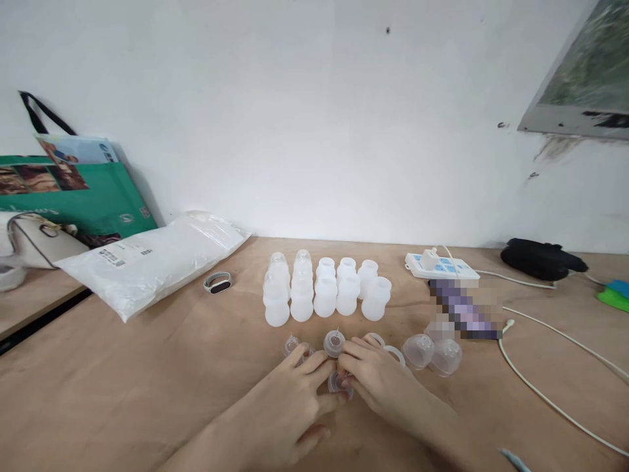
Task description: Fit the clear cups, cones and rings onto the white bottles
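Note:
My left hand (pixel 289 410) and my right hand (pixel 378 380) meet at the near middle of the wooden table (pixel 162 367). Their fingertips pinch a small clear plastic cap (pixel 340 383) between them. More clear caps lie just beyond the fingers: one upright cap (pixel 335 343), one partly hidden by my left fingers (pixel 292 344), and rings (pixel 394 354) by my right hand. Two clear domed covers (pixel 432 354) lie to the right. Behind them stand several white translucent bottles (pixel 324 288) in two rows.
A white plastic bag (pixel 152 259) lies at the left, with a green bag (pixel 73 190) and a handbag (pixel 39 239) behind it. A wristband (pixel 217 282) sits near the bottles. A power strip (pixel 441 266), white cables (pixel 545 387) and a black object (pixel 540 259) are at the right.

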The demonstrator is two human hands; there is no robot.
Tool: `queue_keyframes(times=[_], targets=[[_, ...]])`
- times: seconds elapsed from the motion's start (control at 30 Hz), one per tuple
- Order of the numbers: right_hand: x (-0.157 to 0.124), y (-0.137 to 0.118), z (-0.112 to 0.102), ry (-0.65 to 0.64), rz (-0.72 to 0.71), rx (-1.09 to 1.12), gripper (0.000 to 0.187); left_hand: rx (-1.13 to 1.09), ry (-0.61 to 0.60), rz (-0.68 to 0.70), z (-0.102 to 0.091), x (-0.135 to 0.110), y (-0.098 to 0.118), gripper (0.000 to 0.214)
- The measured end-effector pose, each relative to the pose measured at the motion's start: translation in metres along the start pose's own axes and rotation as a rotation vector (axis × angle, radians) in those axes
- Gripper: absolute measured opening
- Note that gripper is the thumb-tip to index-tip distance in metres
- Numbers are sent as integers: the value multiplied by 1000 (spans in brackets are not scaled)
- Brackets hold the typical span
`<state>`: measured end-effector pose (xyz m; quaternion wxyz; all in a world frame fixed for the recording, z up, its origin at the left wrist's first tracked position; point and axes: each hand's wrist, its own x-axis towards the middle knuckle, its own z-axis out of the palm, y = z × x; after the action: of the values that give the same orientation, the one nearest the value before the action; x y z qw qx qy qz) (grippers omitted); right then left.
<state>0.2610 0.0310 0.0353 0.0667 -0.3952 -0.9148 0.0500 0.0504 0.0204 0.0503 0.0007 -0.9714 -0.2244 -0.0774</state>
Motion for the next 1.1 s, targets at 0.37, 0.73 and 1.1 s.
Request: queue_keyframes(times=[0.37,0.73,1.1], targets=[[2,-1,3,14,20,27,11,-88,-40,-50,1,-1,0,50],[-11,-1,-14,-10,83,220,28,-189,-96,-54,-13,-6,1,37],[-3,8,-22,179,173,286,17,-211,74,-207,-21,-4,-14,26]])
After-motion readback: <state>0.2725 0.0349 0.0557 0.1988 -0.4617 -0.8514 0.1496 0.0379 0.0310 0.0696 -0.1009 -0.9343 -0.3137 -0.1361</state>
